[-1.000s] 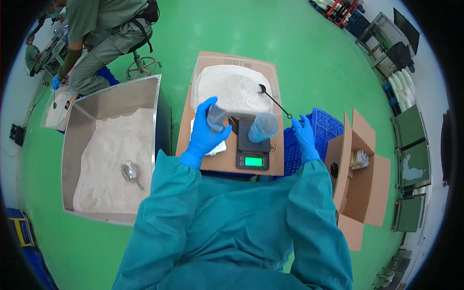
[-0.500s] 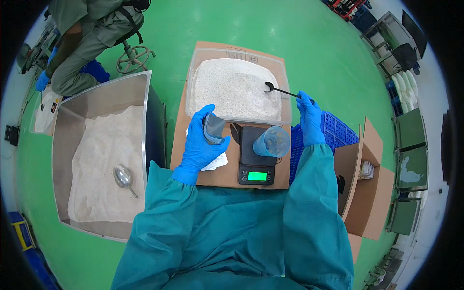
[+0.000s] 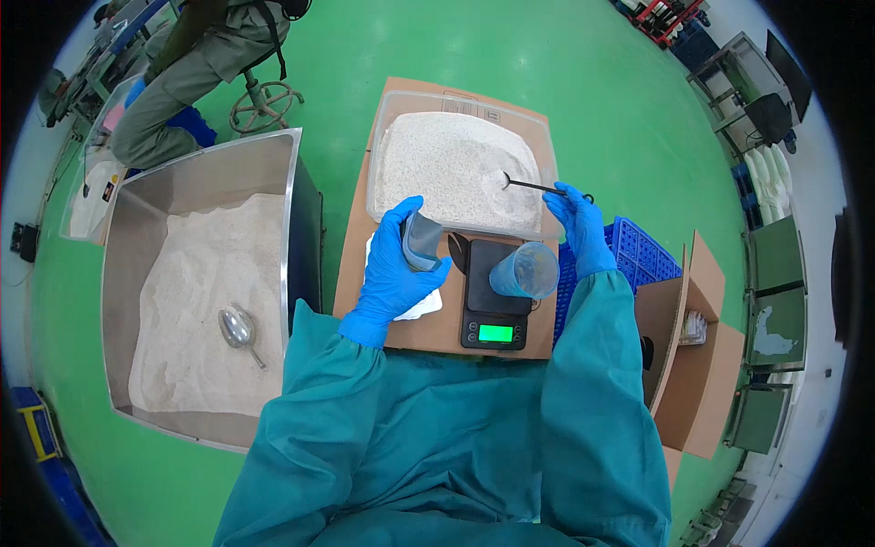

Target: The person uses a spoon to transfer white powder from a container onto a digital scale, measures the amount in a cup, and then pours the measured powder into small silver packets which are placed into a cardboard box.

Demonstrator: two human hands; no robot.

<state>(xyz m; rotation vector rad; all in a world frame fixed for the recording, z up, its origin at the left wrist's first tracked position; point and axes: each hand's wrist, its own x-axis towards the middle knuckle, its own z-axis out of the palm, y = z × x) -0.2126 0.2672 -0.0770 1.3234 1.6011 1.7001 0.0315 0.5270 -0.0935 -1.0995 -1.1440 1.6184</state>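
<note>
1. Since the frame of one second ago, the right hand (image 3: 583, 226) has moved from beside the handle of the black spoon (image 3: 531, 185) onto it; the handle now lies nearer to level across the view.
2. Spoon position: bowl end in the pale granules (image 3: 437, 164), toward the right side of the clear tub (image 3: 375, 157). Long axis: left to right, handle end slightly nearer the person.
3. Right hand: the nearer one to the spoon. Fingers pinch the handle close to its free end, which projects past them.
4. Left hand (image 3: 392, 278): curled around a grey pouch (image 3: 422, 242), which lies left of the spoon bowl and nearer the person.
5. Scale (image 3: 483, 283): on the cardboard worktop (image 3: 540, 335), between the hands, bearing a translucent blue cup (image 3: 526, 271).
</note>
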